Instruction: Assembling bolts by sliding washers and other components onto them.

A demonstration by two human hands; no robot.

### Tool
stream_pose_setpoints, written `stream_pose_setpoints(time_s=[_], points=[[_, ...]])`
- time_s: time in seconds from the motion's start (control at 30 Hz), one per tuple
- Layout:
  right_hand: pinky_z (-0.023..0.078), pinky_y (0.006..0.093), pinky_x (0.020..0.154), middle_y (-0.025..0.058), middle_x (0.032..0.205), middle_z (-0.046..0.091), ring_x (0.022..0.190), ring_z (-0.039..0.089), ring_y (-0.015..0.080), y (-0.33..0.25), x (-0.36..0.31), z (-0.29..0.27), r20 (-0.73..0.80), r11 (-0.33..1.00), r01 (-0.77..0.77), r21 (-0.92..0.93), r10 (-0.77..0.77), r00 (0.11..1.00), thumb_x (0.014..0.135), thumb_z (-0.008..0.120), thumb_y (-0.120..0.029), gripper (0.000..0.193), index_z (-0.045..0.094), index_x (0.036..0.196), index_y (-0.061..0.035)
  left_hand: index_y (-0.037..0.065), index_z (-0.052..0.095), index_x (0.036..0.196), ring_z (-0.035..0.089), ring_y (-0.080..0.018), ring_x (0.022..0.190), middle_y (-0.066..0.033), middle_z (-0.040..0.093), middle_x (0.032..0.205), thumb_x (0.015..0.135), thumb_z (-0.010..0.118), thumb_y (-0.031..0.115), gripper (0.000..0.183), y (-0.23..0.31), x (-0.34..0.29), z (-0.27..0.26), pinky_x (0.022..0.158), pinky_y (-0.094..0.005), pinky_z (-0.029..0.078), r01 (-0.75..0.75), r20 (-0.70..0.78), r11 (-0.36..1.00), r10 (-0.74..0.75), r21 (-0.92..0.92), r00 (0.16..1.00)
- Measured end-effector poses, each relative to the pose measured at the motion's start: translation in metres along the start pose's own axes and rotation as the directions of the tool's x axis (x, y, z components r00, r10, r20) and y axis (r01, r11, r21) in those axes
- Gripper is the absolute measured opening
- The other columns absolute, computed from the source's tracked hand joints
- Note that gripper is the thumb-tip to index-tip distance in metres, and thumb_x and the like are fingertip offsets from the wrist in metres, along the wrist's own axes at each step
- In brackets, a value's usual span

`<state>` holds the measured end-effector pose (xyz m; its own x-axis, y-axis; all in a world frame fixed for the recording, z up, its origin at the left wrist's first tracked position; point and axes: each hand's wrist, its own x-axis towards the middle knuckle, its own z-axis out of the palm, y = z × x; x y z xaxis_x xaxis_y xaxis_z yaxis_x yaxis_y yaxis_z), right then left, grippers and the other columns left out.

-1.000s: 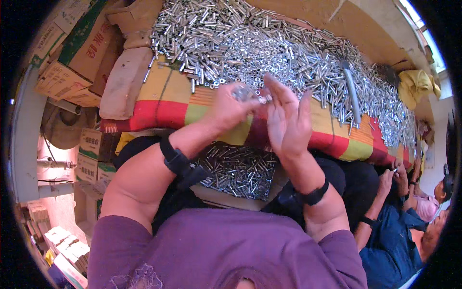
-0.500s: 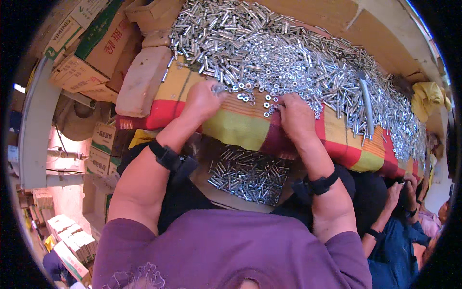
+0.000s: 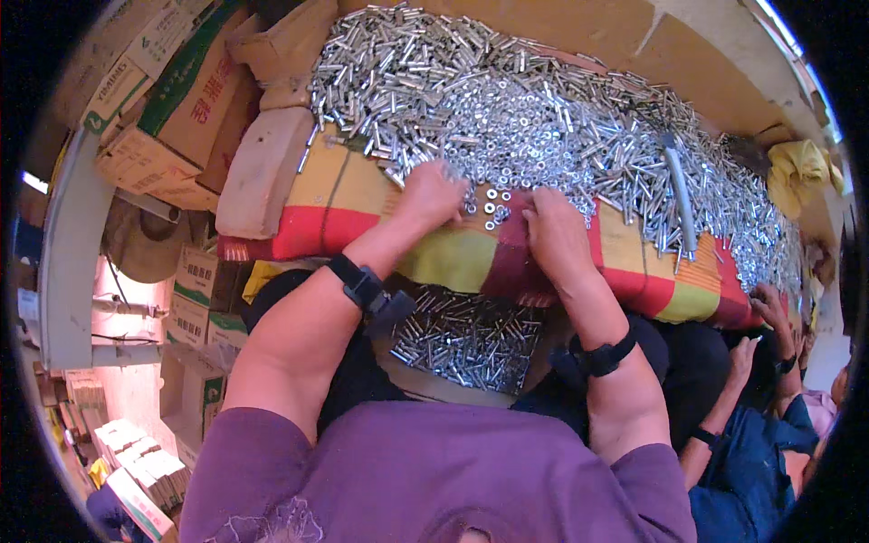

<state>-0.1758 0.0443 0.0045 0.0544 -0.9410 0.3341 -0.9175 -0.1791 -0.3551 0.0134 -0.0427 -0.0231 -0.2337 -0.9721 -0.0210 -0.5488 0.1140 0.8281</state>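
Note:
A wide heap of shiny metal sleeves and bolts (image 3: pixel 389 54) lies on a checked cloth (image 3: pixel 453 258), with a mass of loose nuts and washers (image 3: pixel 507 127) in its middle. My left hand (image 3: pixel 433 195) is at the heap's near edge, fingertips blurred among nuts; whether it holds anything is unclear. My right hand (image 3: pixel 559 233) rests to the right on the dark red patch, its fingers drawn together and pointing at the heap. What they pinch, if anything, is hidden. Several loose nuts (image 3: pixel 491 210) lie between my hands.
Below the cloth's front edge, a tray of assembled bolts (image 3: pixel 466 344) sits between my knees. A pale block (image 3: pixel 262 172) and cardboard boxes (image 3: pixel 172 136) stand left. A grey bar (image 3: pixel 681 195) lies on the heap at right. Another person's hands (image 3: pixel 769 308) are at the far right edge.
My left hand has moved right, toward my right hand, into the nuts at the heap's edge. The shiny piece at its fingers earlier cannot be made out. My right hand stays nearly in place.

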Motion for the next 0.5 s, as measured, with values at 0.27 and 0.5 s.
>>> stream_pose_setpoints(time_s=[0.27,0.5], points=[[0.046,0.0456,0.068,0.0193,0.079,0.058,0.079,0.058,0.0382,0.027,0.003,-0.018,-0.087,0.988,-0.115,0.101,0.124,0.988,0.077,0.063,-0.007,0.007,0.059,0.081,-0.0015,0.001,0.059,0.085,0.056,-0.0112,0.047,-0.0090,0.067,0.073,0.085,0.061,0.016,0.015,0.040,-0.006,0.028,0.041,-0.0235,0.042,0.208,0.399,0.816,0.030,-0.540,0.916],[0.045,0.0445,0.068,0.0183,0.076,0.058,0.077,0.058,0.0366,0.026,0.006,-0.025,-0.140,0.977,-0.103,0.187,0.130,0.982,0.076,0.062,-0.006,0.007,0.058,0.081,-0.0020,0.005,0.057,0.090,0.052,-0.0094,0.045,-0.0109,0.066,0.076,0.089,0.058,0.022,0.017,0.024,0.003,-0.023,0.030,-0.0165,0.026,0.442,0.404,0.465,-0.185,-0.767,0.896]])
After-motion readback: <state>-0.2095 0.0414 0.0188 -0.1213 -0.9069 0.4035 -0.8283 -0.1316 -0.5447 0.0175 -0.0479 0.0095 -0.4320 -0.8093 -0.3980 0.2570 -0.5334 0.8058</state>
